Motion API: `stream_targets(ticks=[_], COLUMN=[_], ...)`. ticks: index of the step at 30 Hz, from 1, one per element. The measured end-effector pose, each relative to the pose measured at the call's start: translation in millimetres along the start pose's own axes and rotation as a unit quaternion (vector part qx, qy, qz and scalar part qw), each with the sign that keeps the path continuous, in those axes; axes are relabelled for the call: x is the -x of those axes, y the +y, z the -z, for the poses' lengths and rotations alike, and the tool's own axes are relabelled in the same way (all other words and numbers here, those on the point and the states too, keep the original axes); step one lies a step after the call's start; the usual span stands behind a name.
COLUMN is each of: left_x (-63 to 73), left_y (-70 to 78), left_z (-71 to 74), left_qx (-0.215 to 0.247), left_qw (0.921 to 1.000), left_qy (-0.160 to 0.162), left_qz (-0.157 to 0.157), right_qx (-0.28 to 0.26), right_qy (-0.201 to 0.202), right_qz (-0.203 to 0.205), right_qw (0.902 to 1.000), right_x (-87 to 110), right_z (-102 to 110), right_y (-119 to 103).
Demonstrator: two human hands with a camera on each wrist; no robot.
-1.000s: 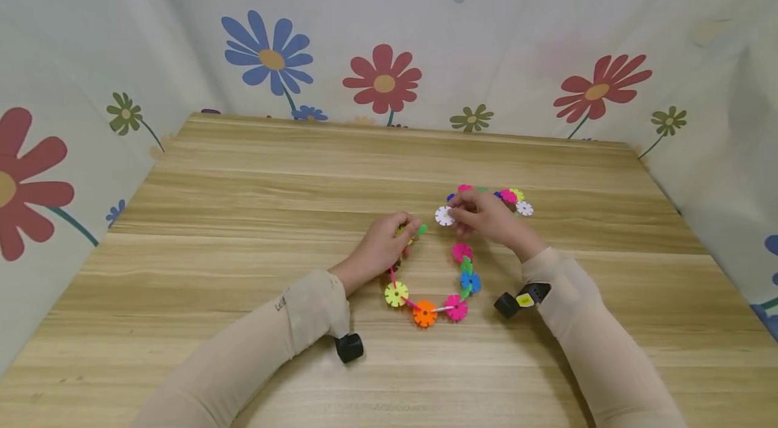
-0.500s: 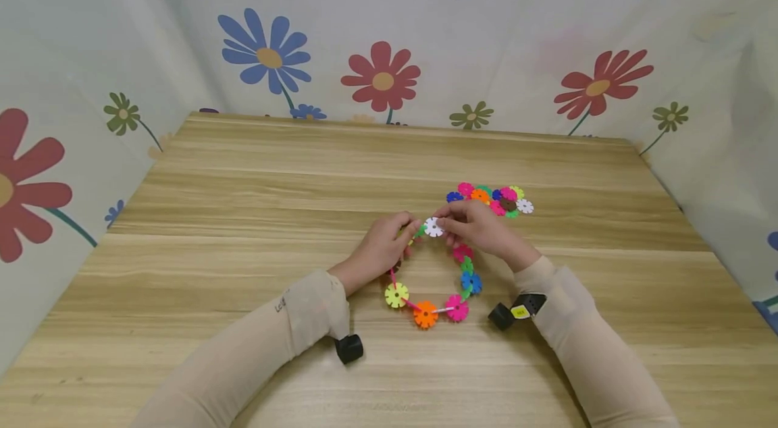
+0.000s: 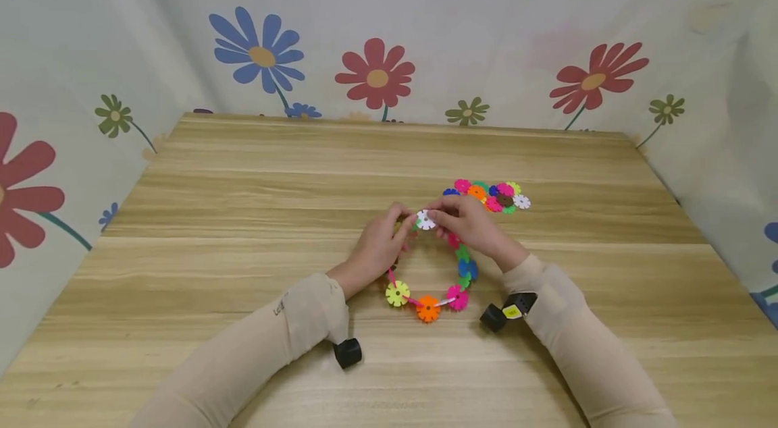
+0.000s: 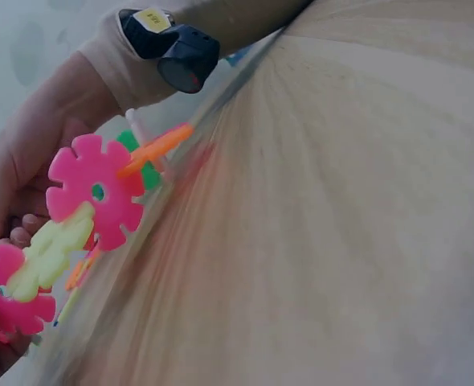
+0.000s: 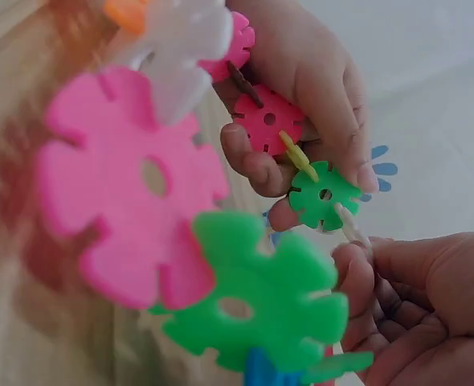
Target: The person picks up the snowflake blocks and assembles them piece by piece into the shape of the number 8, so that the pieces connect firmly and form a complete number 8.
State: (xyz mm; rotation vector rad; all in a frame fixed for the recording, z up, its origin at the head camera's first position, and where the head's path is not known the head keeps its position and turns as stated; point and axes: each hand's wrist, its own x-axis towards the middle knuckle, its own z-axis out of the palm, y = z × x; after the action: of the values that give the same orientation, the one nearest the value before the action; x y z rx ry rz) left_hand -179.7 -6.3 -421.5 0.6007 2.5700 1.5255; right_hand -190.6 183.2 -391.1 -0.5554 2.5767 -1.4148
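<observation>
My left hand (image 3: 378,242) holds one end of a chain of notched plastic discs, its fingers on a green disc (image 5: 325,195). Between right thumb and fingers, my right hand (image 3: 471,229) pinches a white disc (image 3: 425,219). In the right wrist view that white disc stands edge-on at the green disc's rim. The chain curves toward me in a loop, with a yellow disc (image 3: 398,293), an orange disc (image 3: 428,308), a pink disc (image 3: 457,297) and a blue disc (image 3: 467,269). Its other end runs up beneath my right hand, partly hidden.
A pile of loose discs (image 3: 505,201) in several colours lies just beyond my right hand on the wooden table (image 3: 273,171). A flower-printed cloth (image 3: 516,23) hangs behind the table and at its sides. Each wrist carries a black camera (image 3: 348,352).
My right hand has moved left and toward me from the pile with the white disc, bringing it up to the green disc. My left hand has stayed nearly in place, holding the chain.
</observation>
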Motion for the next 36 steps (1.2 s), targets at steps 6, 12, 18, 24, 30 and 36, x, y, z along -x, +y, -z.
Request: stream_targets(ticks=[6, 12, 18, 24, 30, 36], left_x=[-1.9, -5.2, -7.0, -8.3, -9.0, -9.0], left_y=[-0.4, -0.7, -0.8, -1.4, -2.5, -4.0], left_z=[4.2, 9.7, 12.7, 15.6, 16.6, 15.8], left_qx=[0.047, 0.0, -0.034, -0.055, -0.06, -0.08], left_qw=[0.9983, 0.9986, 0.9985, 0.9978, 0.9973, 0.9958], left_qy=[-0.033, -0.052, -0.038, -0.02, -0.022, -0.016], left_qz=[0.008, -0.001, 0.018, 0.031, 0.038, 0.041], right_qx=[0.019, 0.044, 0.053, 0.089, 0.147, 0.187], right_qy=[0.044, 0.059, 0.079, 0.112, 0.139, 0.119], right_qz=[0.016, 0.011, 0.007, 0.009, -0.004, -0.059], right_qw=[0.9987, 0.9972, 0.9954, 0.9897, 0.9792, 0.9733], right_x=[-1.4, -3.8, -4.0, -3.6, -3.7, -5.0], right_z=[-2.2, -4.2, 1.0, 12.9, 26.8, 40.3], right_y=[3.0, 5.4, 9.3, 12.0, 18.0, 24.5])
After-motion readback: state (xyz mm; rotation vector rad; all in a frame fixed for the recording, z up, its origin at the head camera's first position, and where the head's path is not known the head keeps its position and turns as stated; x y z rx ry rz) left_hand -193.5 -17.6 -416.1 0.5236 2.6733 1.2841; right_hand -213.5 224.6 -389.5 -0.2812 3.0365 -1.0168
